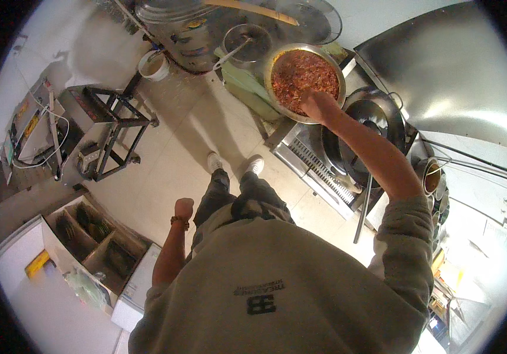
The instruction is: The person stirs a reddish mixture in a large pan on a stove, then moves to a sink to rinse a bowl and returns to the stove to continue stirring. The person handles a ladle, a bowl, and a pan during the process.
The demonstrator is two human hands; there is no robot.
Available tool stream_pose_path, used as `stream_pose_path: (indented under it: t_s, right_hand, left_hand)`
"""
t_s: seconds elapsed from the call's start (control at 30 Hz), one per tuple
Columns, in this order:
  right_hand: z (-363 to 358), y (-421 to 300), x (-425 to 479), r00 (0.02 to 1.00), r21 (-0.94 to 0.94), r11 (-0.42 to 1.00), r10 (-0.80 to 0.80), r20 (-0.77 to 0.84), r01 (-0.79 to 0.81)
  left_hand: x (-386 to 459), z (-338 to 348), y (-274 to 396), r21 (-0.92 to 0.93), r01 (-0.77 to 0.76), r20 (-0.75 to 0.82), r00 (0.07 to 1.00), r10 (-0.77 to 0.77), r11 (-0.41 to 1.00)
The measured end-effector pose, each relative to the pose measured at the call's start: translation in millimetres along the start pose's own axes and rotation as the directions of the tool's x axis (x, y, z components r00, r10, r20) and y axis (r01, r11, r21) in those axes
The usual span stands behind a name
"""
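Note:
A wide metal bowl [342,82] holds a coarse, red, oily mixture [302,73] that looks like chopped chili. My right hand [319,106] reaches over the bowl's near rim with curled fingers. The fingertips are at the mixture's surface, and whether they pinch anything is hidden. Down beside my left thigh hangs my left hand [184,208], closed in a fist, a beaded bracelet on its wrist. Nothing shows in it. Below my right forearm sits a black wok [388,117] on the stove. A long metal handle [363,212] sticks out from the wok toward me.
Left of the bowl stands a round pot [260,48] with a ladle [233,53] across it. A wooden stick [253,9] lies farther back. A white bucket [154,65] and a black metal frame [118,128] stand on the floor at left. Behind the stove rises a steel panel [448,66].

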State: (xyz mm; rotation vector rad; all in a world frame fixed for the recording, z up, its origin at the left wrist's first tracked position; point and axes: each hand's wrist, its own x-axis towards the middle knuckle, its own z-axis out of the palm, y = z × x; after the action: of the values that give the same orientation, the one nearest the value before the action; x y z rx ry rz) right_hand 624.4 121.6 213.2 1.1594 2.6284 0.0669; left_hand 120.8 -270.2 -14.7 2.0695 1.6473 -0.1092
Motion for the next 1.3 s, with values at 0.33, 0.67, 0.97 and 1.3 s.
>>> stream_pose_path:
  t_s: [0.33, 0.67, 0.97, 1.3]
  right_hand:
    - [-18, 53, -19, 0.946, -0.047, 0.991, 0.137, 0.294, -0.129]
    - [29, 24, -43, 0.993, 0.337, 0.934, 0.109, 0.045, -0.118]
    - [-2, 54, 17, 0.984, 0.015, 0.993, 0.116, 0.136, -0.119]
    - [19, 61, -47, 0.951, 0.011, 0.998, 0.055, 0.303, -0.061]
  left_hand:
    - [-16, 10, 2, -0.078, 0.039, -0.038, 0.998, -0.042, 0.996]
    - [7, 5, 5, -0.128, 0.014, -0.037, 0.999, -0.018, 0.992]
    - [5, -13, 3, -0.092, 0.111, 0.042, 0.993, -0.108, 0.99]
    - [16, -12, 9, 0.067, -0.014, 0.063, 0.998, 0.01, 0.998]
